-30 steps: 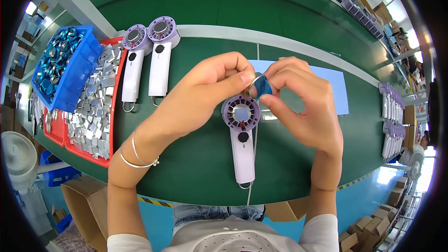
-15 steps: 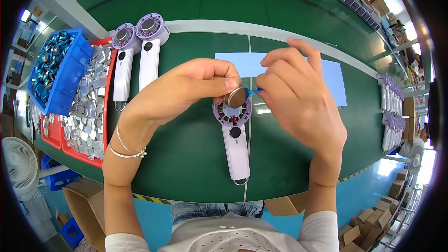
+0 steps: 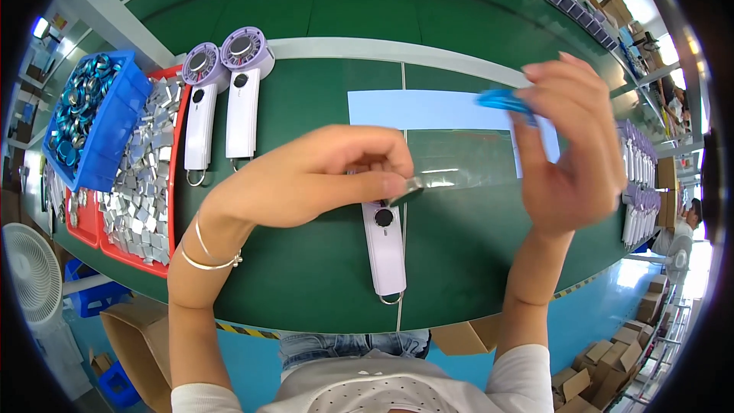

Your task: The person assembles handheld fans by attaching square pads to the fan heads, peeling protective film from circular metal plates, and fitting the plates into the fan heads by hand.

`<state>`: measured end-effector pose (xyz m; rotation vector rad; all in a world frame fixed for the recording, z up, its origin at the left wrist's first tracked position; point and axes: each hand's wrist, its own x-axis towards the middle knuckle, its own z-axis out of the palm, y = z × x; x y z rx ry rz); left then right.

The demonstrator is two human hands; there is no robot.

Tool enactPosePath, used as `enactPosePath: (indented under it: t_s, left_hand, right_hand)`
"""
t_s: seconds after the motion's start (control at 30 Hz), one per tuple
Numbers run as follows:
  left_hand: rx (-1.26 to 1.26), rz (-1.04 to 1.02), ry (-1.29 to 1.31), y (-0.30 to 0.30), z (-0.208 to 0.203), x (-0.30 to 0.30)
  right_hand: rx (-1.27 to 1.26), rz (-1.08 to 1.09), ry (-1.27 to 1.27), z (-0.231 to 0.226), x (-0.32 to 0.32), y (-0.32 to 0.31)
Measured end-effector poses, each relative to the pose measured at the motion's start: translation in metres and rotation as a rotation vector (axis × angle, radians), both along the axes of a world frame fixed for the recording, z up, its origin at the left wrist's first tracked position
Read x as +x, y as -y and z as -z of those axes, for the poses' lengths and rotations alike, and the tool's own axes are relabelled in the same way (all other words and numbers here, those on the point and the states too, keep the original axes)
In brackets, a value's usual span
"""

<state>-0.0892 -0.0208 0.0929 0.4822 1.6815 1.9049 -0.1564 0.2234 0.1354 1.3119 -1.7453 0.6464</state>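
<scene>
The left hand [image 3: 329, 176], bent inward at the wrist, pinches one thin silvery metal disc [image 3: 404, 191] between closed thumb and fingers, mostly hiding the head of one white-handled handheld fan [image 3: 385, 252]. The blurred right hand [image 3: 573, 149], raised well apart, pinches one shiny blue film [image 3: 501, 99]; two purple-headed white fans [image 3: 241, 118] lie side by side at upper left.

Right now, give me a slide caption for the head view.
Left hand pinches a small metal disc over a handheld fan while the right hand holds blue film.
</scene>
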Motion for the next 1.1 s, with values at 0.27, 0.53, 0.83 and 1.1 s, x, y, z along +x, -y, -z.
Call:
enactPosePath:
  t_s: [0.27,0.53,0.83,1.1]
  left_hand:
    - [-0.007,-0.199,-0.709,0.014,-0.019,0.009]
    - [-0.029,-0.314,-0.874,0.0,-0.01,0.005]
    - [0.578,-0.22,-0.079,-0.032,0.017,0.011]
    - [0.737,-0.236,0.047,-0.031,0.033,0.034]
  right_hand:
    - [-0.491,0.303,0.341,0.028,0.045,-0.104]
    - [-1.48,1.069,0.634,0.226,0.224,-0.346]
    - [-0.356,1.46,1.583,0.494,0.338,-0.374]
    - [-0.098,1.498,1.523,0.487,0.293,-0.383]
